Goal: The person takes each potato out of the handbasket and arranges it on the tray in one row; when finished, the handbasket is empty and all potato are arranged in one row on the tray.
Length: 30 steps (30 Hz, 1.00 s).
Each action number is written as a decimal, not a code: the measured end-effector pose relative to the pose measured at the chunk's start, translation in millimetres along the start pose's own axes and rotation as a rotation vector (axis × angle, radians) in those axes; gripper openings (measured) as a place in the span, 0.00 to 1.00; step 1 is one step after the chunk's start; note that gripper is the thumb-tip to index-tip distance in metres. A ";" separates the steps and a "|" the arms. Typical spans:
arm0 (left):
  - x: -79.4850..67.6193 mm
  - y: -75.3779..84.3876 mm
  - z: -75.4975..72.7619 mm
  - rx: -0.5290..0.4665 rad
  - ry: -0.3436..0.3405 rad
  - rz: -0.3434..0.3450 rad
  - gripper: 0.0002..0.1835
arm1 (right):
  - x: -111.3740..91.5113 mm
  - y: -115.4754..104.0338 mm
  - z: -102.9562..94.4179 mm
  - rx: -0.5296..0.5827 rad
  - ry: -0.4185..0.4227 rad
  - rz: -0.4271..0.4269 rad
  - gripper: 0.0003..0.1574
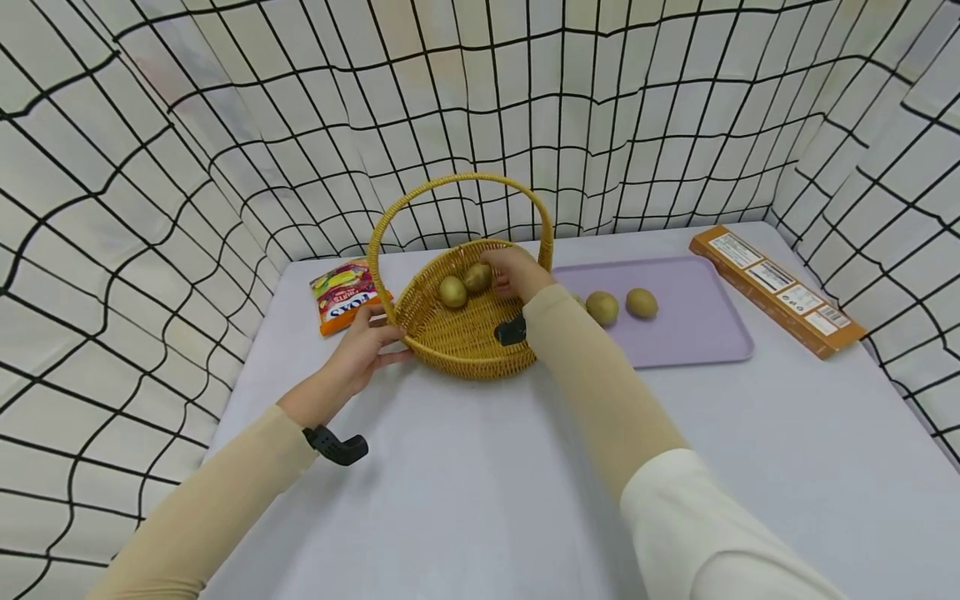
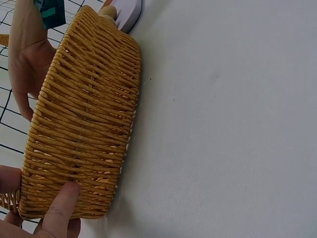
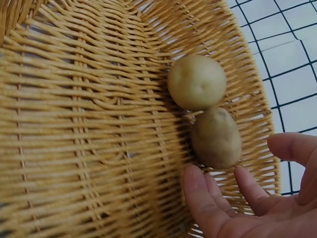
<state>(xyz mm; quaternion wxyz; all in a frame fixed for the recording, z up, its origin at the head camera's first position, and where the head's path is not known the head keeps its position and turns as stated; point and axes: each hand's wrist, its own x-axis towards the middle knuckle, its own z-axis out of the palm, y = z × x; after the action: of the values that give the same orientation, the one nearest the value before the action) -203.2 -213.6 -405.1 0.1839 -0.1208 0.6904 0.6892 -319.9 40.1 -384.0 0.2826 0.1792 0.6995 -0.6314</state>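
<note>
A wicker basket (image 1: 468,365) with a tall arched handle stands on the table. Two potatoes, one pale (image 3: 196,83) and one browner (image 3: 217,139), lie side by side against its wall. My left hand (image 1: 363,346) grips the left end of the basket at the rim, its fingers (image 2: 59,210) against the outer weave in the left wrist view. Inside the basket, my right hand (image 1: 519,271) reaches to the browner potato. Its fingers are parted and hold nothing, the fingertips (image 3: 194,178) right at that potato's end.
Right of the basket lies a lilac tray (image 1: 697,321) with potatoes (image 1: 602,308) on it, one partly hidden by my right sleeve. A long orange-brown box (image 1: 780,292) lies beyond the tray. Behind my left hand is a colourful snack packet (image 1: 345,292). Black netting surrounds the table's far sides.
</note>
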 end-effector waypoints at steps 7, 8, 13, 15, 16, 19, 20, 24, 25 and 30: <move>-0.2 -1.2 -1.0 -0.002 0.001 0.000 0.34 | 2.7 8.1 5.1 0.005 -0.007 -0.009 0.37; -0.1 -1.5 -1.2 0.000 0.000 0.001 0.34 | 3.3 9.4 5.8 0.007 0.001 -0.015 0.37; -0.9 -2.0 -1.2 -0.001 0.001 0.004 0.34 | 7.4 13.0 11.8 0.017 0.051 -0.025 0.37; -1.6 -2.0 -0.8 -0.006 0.004 0.002 0.33 | 9.3 13.8 14.7 0.035 0.067 -0.023 0.38; -1.8 -1.7 -0.1 -0.003 0.002 0.004 0.34 | 10.6 14.2 15.7 0.043 0.075 -0.023 0.39; -1.8 -1.7 1.5 -0.002 0.001 0.007 0.34 | 13.3 15.2 18.3 0.031 0.097 -0.026 0.39; -1.8 -1.8 1.8 -0.001 -0.001 0.008 0.34 | 14.2 15.4 18.9 0.019 0.109 -0.029 0.40; -1.5 -2.4 1.4 -0.004 -0.004 0.008 0.35 | 16.7 16.3 20.3 -0.013 0.127 -0.031 0.40; -1.6 -2.3 1.0 -0.007 -0.005 0.008 0.35 | 17.2 16.3 20.5 -0.012 0.125 -0.031 0.40; -2.7 -1.3 -0.4 0.001 0.001 0.015 0.34 | 17.5 14.4 21.8 -0.040 0.111 -0.041 0.40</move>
<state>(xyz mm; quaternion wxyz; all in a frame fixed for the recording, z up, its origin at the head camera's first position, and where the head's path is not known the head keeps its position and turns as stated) -200.3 -214.2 -405.2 0.1783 -0.1158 0.6916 0.6903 -321.0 18.8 -407.1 0.2339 0.1937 0.7300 -0.6122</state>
